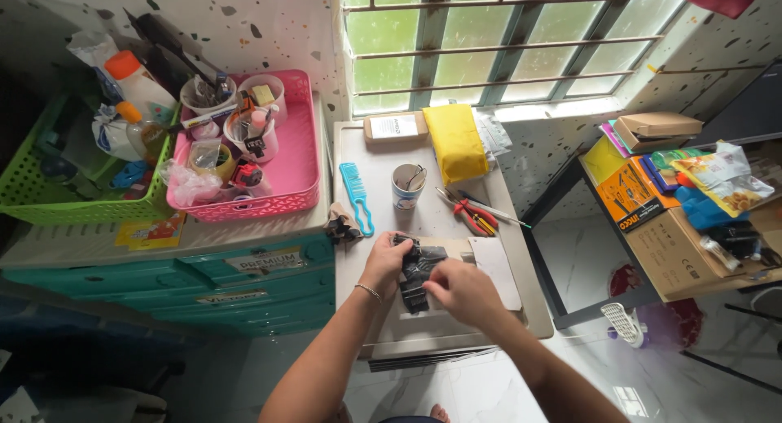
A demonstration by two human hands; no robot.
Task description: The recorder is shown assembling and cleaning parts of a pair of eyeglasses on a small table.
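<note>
Two hands working a black strap bundle on the counter

The right hand (463,291) bends at the wrist, fingers curled pinching the black strap bundle (415,275); the left hand (386,262), bracelet at the wrist, presses its fingers closed on the bundle's upper end. Beyond lie red pliers (474,216), a cup (406,186), a blue comb (357,196) and a yellow pouch (456,142).

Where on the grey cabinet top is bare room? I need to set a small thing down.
Bare patches on the grey top: between blue comb and cup, and left of the left hand. Crowded: pliers on the right, pink basket.
</note>
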